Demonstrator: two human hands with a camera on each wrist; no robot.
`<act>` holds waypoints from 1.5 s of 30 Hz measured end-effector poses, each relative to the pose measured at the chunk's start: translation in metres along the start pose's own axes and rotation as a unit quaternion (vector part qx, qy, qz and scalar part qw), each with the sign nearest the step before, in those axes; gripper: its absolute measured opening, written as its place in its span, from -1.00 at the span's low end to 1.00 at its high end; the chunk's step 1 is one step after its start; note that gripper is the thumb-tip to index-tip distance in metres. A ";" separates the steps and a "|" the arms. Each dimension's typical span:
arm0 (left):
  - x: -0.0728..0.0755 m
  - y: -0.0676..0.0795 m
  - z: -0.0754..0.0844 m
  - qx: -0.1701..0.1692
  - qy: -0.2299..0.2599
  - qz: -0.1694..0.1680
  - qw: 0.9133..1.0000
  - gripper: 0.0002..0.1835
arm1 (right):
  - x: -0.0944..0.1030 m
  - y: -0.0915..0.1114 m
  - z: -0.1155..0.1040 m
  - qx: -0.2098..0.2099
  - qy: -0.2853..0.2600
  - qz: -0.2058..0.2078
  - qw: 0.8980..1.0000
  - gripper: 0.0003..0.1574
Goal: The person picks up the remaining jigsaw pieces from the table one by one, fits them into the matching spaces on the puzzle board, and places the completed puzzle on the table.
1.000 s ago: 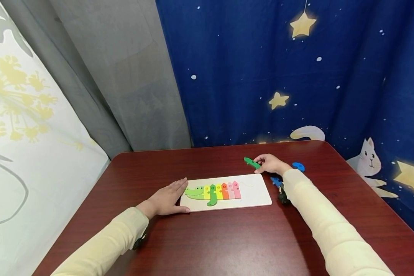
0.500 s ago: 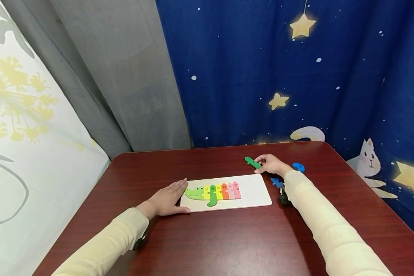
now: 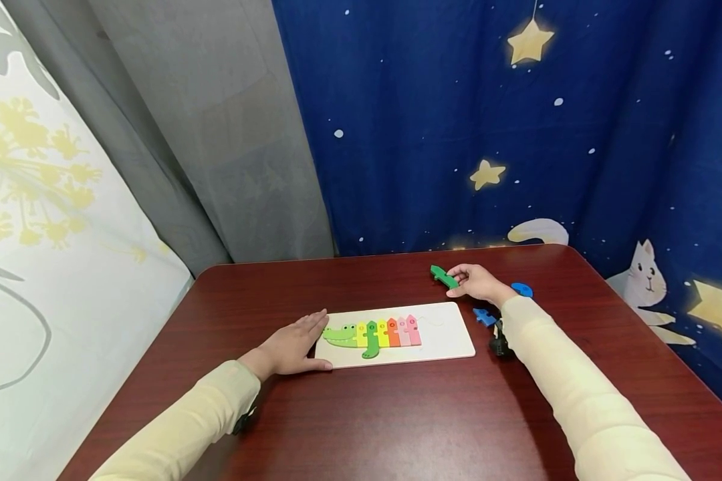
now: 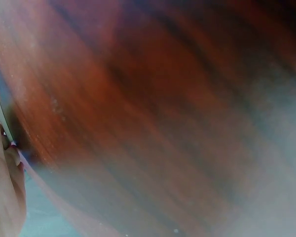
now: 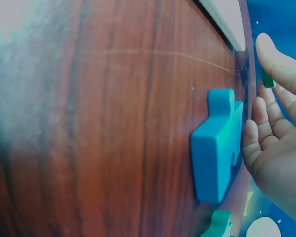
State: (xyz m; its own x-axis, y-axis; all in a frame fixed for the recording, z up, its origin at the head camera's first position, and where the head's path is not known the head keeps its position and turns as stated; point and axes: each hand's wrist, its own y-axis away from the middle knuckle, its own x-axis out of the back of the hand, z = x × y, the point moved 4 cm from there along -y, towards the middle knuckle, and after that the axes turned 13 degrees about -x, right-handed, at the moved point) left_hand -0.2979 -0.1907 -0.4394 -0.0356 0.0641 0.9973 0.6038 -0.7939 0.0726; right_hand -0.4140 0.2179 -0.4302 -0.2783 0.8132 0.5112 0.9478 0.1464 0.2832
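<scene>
A white puzzle board (image 3: 448,334) lies on the table, bearing a crocodile row of coloured pieces (image 3: 382,335) from a green head to pink segments. My left hand (image 3: 291,344) rests at the board's left end, fingers straight and thumb at the near corner. In the left wrist view, only a sliver of that hand (image 4: 7,192) shows. Beyond the board's far right corner, my right hand (image 3: 478,282) pinches a green puzzle piece (image 3: 442,274) between thumb and fingers. The right wrist view shows just a bit of this green piece (image 5: 268,79) behind the thumb.
A blue puzzle piece (image 3: 484,316) lies right of the board, beneath the right wrist. Farther back is a rounded blue piece (image 3: 522,289). The dark red table (image 3: 385,421) ends at a blue star-patterned curtain (image 3: 433,120) and a grey one (image 3: 228,147).
My right hand has moved slightly away and to the right with the green puzzle piece, leaving more of the nearer blue piece in sight. The left hand and board have stayed put.
</scene>
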 end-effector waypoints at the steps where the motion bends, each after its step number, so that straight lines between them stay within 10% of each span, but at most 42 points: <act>1: 0.000 0.000 0.000 -0.001 0.000 0.001 1.000 0.18 | 0.000 0.000 0.000 -0.001 -0.002 0.000 1.000 -0.36; 45: 0.002 0.000 0.001 0.000 0.006 -0.003 1.000 0.18 | -0.005 0.032 -0.021 0.021 -0.047 0.068 0.996 -0.38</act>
State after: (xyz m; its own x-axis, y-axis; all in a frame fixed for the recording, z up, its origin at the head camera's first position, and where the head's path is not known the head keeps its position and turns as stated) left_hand -0.2974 -0.1896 -0.4377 -0.0481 0.0615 0.9969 0.6036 -0.7934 0.0781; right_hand -0.3857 0.2067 -0.4070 -0.1332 0.8759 0.4638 0.9821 0.0538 0.1806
